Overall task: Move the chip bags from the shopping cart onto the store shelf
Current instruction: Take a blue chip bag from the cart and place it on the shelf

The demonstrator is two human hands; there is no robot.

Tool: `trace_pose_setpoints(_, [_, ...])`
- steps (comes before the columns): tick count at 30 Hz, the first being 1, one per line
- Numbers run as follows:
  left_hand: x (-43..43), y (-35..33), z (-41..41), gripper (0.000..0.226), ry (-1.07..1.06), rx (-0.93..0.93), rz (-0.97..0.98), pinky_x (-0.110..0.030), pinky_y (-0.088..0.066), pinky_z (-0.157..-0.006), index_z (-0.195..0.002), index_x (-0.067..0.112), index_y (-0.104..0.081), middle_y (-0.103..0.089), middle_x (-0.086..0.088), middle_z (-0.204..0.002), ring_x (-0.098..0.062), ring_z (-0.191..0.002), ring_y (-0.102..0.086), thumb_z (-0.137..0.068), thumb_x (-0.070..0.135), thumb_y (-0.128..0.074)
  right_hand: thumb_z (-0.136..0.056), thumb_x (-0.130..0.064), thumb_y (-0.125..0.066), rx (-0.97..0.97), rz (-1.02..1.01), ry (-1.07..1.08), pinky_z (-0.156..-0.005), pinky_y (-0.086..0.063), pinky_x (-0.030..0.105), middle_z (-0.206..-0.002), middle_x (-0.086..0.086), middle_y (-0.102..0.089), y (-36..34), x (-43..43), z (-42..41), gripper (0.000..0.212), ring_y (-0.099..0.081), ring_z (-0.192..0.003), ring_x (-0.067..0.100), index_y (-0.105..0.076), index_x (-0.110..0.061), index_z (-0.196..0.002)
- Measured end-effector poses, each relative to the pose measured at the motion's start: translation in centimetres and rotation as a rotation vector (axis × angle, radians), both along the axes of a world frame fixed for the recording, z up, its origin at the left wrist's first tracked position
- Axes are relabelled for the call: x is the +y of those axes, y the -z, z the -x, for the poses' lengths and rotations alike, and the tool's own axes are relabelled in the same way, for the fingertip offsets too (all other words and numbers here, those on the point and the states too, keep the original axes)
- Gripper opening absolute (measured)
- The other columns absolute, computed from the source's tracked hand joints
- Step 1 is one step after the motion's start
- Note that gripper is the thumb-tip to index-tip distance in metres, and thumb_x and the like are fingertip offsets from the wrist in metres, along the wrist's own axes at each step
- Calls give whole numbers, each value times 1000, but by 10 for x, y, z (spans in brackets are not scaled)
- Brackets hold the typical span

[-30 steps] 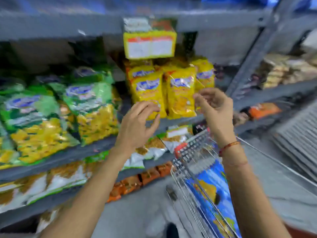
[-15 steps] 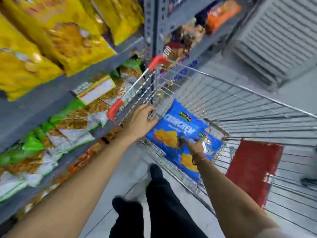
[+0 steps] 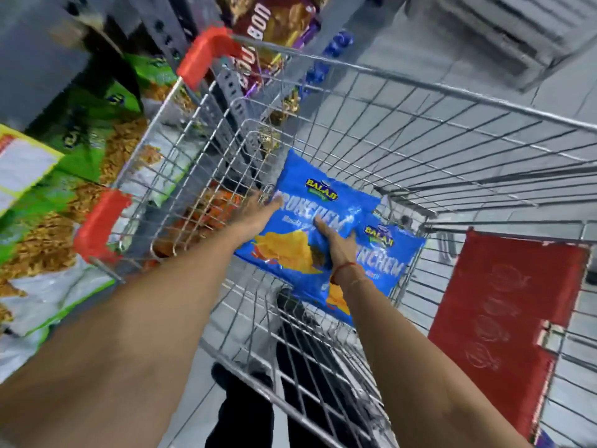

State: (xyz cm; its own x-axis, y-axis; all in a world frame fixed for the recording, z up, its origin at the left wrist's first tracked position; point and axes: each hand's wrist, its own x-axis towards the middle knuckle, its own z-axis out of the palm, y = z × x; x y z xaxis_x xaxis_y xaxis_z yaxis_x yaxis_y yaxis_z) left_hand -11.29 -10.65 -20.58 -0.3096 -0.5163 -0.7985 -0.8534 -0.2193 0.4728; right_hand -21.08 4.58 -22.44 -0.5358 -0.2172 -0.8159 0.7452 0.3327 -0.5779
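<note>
Two blue chip bags lie in the wire shopping cart [image 3: 371, 101]. The upper blue bag [image 3: 300, 227] overlaps a lower blue bag [image 3: 391, 266]. My left hand [image 3: 258, 211] reaches into the cart and touches the upper bag's left edge, fingers spread. My right hand [image 3: 336, 244] lies flat on top of the upper bag, fingers extended. Neither hand visibly closes around a bag. The store shelf [image 3: 42, 50] stands at the left, its grey boards above green and white snack bags [image 3: 77, 176].
The cart has red corner guards [image 3: 203, 54] and a red child-seat flap [image 3: 497, 321] at the right. Brown and purple packets [image 3: 268, 33] sit on a shelf beyond the cart. My dark trouser legs and shoes show through the cart's mesh on the grey floor.
I turned from the yellow bags on the shelf down to the cart. Both hands dropped into the cart; the left left the cart rim and now touches the upper blue bag.
</note>
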Motion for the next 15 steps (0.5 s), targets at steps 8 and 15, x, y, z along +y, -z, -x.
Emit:
trace_pose_setpoints(8, [16, 0, 1, 77, -85, 113, -144, -45, -39, -103, -134, 16, -41, -48, -11, -140, -32, -120, -51, -76, 65, -54, -78, -9, -76, -22, 85, -48, -101, -47, 51, -137, 21, -54, -3, 21, 14, 79, -58, -119, 37, -31, 2, -142])
trace_pose_setpoints(15, [30, -57, -9, 86, -27, 339, -255, -46, -40, -104, -124, 24, -50, -55, -7, -136, -25, -116, -57, -55, 72, -67, -79, -4, -72, 165, 244, -168, -83, -56, 39, -93, 1, -72, -59, 42, 31, 23, -73, -84, 20, -66, -12, -100])
